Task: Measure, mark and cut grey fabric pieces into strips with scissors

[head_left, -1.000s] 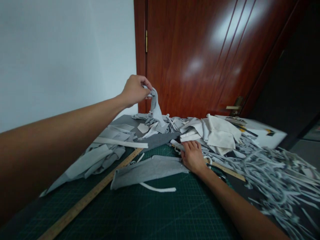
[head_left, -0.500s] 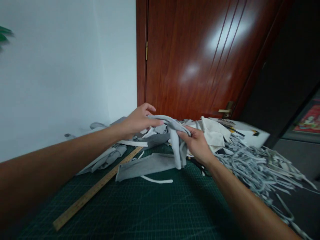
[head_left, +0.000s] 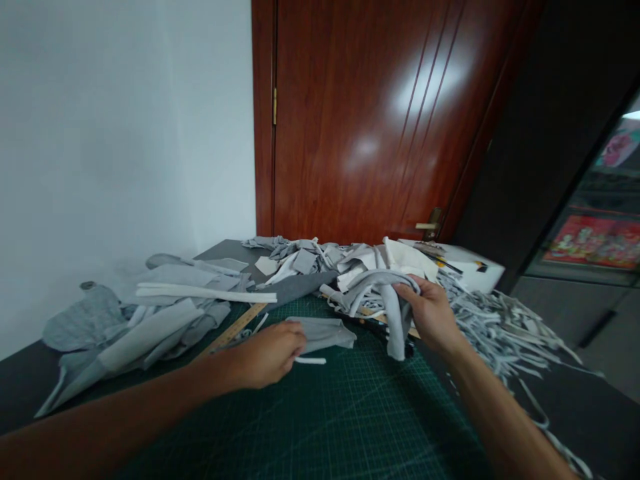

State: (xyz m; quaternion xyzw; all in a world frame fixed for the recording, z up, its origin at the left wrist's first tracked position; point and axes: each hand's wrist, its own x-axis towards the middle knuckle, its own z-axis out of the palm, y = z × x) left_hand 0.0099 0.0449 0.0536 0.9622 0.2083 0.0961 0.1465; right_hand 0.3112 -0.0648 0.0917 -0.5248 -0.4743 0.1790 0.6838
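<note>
Pinched in my right hand (head_left: 433, 310) is a soft grey fabric strip (head_left: 397, 320), looped over to the left with one end hanging near the mat. My left hand (head_left: 274, 352) is low over the green cutting mat (head_left: 345, 407), fingers curled down at the left end of a flat grey fabric piece (head_left: 325, 333). The fingertips are partly hidden, but they appear closed on that piece. A thin white strip (head_left: 311, 361) lies just beside the left hand. Behind this hand a wooden ruler (head_left: 237, 327) lies slantwise, partly covered by cloth.
Grey fabric pieces (head_left: 170, 327) are heaped at the left, with white strips on top. More scraps (head_left: 310, 257) pile at the back. To the right lie a tangle of cut strips (head_left: 495, 333) and a white box (head_left: 480, 263). A dark-handled tool (head_left: 367, 325) sits partly under cloth.
My left hand has let go of the looped strip and moved down to the flat piece on the mat. My right hand has carried the strip rightward. The view has shifted slightly right.
</note>
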